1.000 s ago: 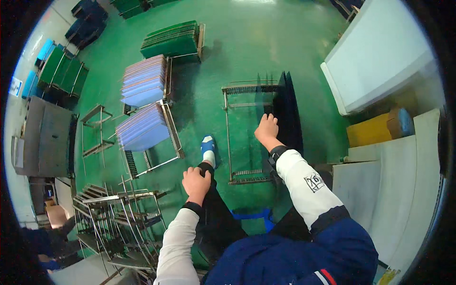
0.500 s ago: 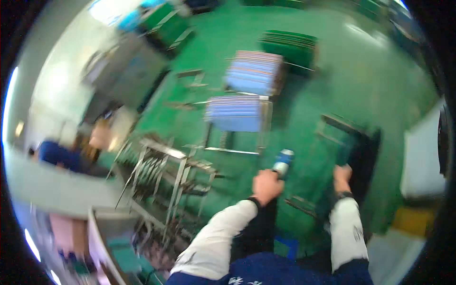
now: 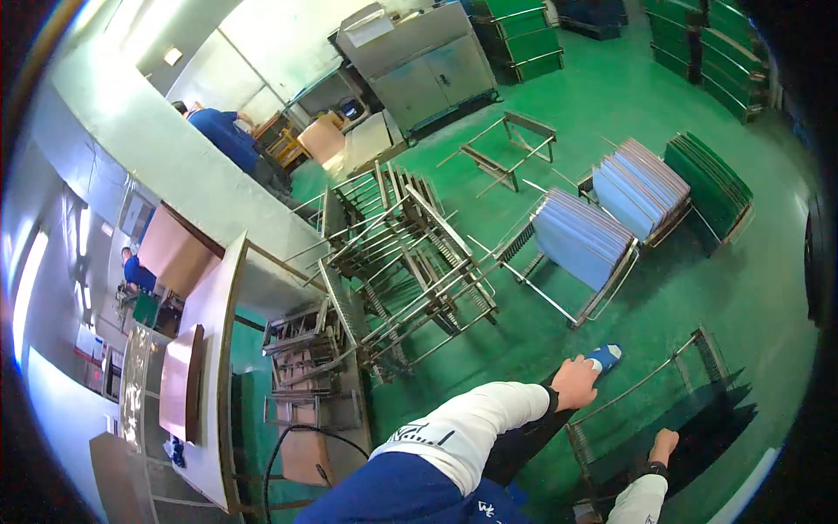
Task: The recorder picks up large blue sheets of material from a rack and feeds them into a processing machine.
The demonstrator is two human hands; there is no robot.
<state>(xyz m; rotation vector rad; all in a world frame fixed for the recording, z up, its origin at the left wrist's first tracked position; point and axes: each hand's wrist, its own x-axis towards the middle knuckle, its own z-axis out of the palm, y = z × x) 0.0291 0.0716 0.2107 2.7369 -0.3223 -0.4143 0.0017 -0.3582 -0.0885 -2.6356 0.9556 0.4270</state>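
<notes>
My left hand (image 3: 576,382) is out in front of me with fingers curled, nothing showing in it. Just past it shows a blue-and-white shoe (image 3: 607,356) at the end of my dark trouser leg. My right hand (image 3: 665,446) is a closed fist at the lower right; whatever lies inside it, if anything, is hidden. Beside and beyond that fist a metal rack (image 3: 635,389) with comb-like ends lies low over the green floor. A dark jagged patch (image 3: 729,415) overlaps it; I cannot tell whether this is panels or shadow.
Racks holding blue panels (image 3: 585,237) and dark green panels (image 3: 709,185) stand ahead. Stacked bare metal racks (image 3: 410,253) are at centre left. A long bench (image 3: 209,384) and a black hose (image 3: 292,428) are left. A person in blue (image 3: 223,140) bends near a grey cabinet (image 3: 434,74).
My view has turned left, so the racks have shifted right in the picture and the bench shows more fully. Both hands now appear lower and farther right.
</notes>
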